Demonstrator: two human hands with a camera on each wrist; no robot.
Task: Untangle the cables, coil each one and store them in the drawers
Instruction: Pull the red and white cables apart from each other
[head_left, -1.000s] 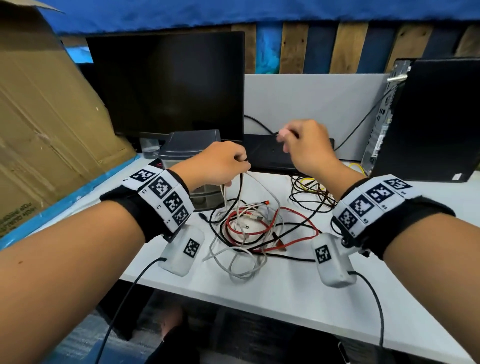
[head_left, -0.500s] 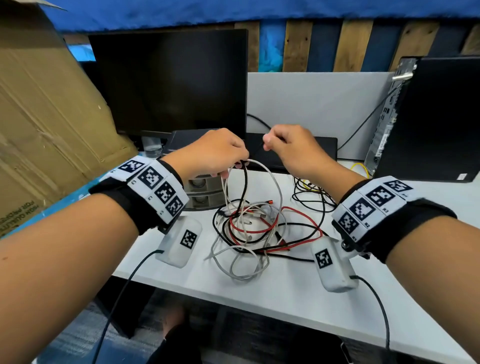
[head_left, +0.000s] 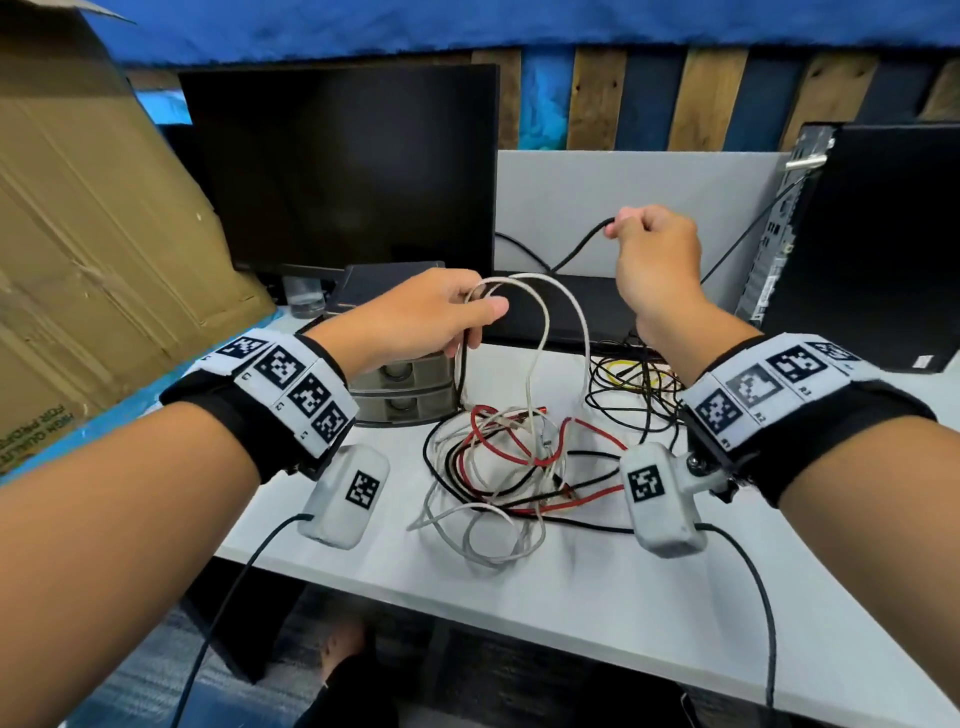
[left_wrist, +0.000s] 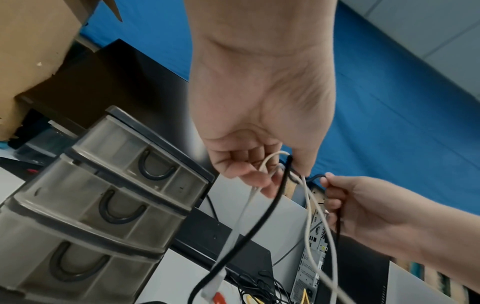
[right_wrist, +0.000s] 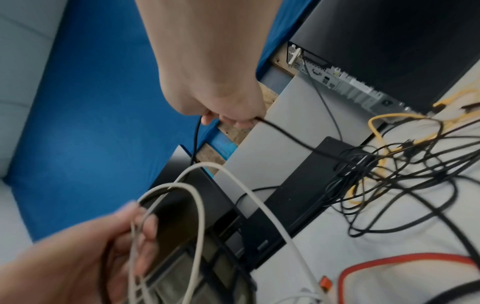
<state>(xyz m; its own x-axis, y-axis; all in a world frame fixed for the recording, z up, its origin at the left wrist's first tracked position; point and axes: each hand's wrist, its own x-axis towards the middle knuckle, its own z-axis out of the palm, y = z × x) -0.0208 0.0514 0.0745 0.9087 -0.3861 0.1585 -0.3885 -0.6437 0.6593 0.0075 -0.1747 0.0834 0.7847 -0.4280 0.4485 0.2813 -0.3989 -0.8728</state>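
A tangle of white, red and black cables (head_left: 514, 467) lies on the white desk (head_left: 597, 587). My left hand (head_left: 441, 317) (left_wrist: 262, 168) is raised above it and grips loops of white cable (head_left: 540, 306) together with a black cable (left_wrist: 249, 236). My right hand (head_left: 654, 249) (right_wrist: 228, 115) is higher and to the right, pinching the black cable (head_left: 582, 247) (right_wrist: 285, 131), which runs back toward my left hand. The grey drawer unit (head_left: 400, 389) (left_wrist: 103, 205) stands behind my left hand with its drawers closed.
A dark monitor (head_left: 343, 166) stands at the back, a black computer case (head_left: 872, 244) at the right, a cardboard sheet (head_left: 88, 249) at the left. A second heap of thin black and yellow cables (head_left: 634, 384) (right_wrist: 389, 160) lies by a flat black box (head_left: 571, 312).
My hands were close together half a second ago. My right hand has moved up and to the right, drawing the black cable out; my left hand keeps the white loops.
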